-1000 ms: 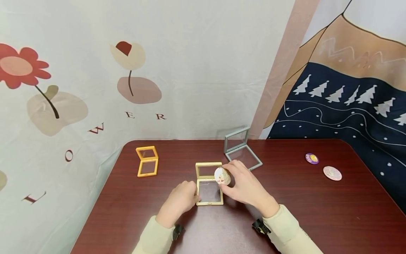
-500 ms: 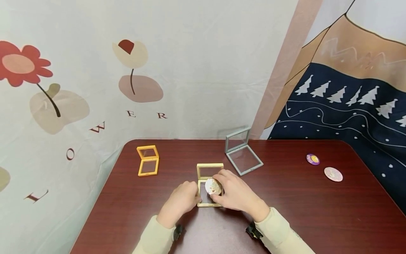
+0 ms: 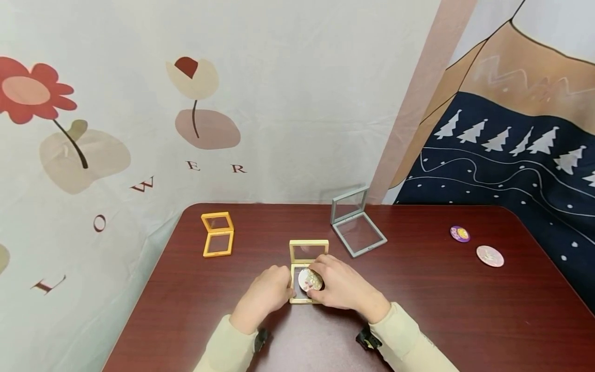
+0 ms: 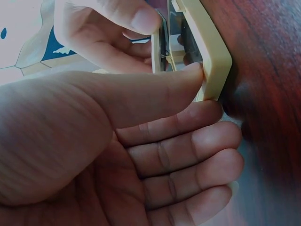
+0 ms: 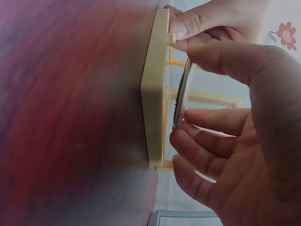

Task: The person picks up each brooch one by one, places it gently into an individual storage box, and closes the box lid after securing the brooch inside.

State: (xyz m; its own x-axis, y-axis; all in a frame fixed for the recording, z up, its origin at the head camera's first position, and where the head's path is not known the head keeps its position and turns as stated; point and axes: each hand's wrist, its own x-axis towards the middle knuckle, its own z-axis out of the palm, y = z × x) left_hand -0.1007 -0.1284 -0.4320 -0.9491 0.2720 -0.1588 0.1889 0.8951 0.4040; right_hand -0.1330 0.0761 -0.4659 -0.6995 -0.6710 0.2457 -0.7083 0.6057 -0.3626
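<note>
A pale yellow hinged frame (image 3: 309, 243) stands with its lid raised at the table's middle. The left hand (image 3: 264, 295) pinches its left edge; in the left wrist view the thumb of that hand (image 4: 94, 141) lies on the rim (image 4: 216, 61) with the fingers beneath. The right hand (image 3: 346, 287) holds a round badge (image 3: 309, 279) by its edges over the frame's lower half. The right wrist view has the badge (image 5: 182, 94) tilted between thumb and fingers of the right hand (image 5: 254, 103), just off the frame's film, beside the thick rim (image 5: 153, 94).
An orange frame (image 3: 218, 254) stands opened at the back left, and a larger grey frame (image 3: 338, 235) opened behind the right hand. On the right lie a purple badge (image 3: 460, 234) and a pink badge (image 3: 490, 256). A printed cloth (image 3: 297, 103) hangs behind the table (image 3: 418, 258).
The right hand has carried the round badge left and down, from beside the pale yellow frame's right edge to over its lower half. The left hand stays on the left edge.
</note>
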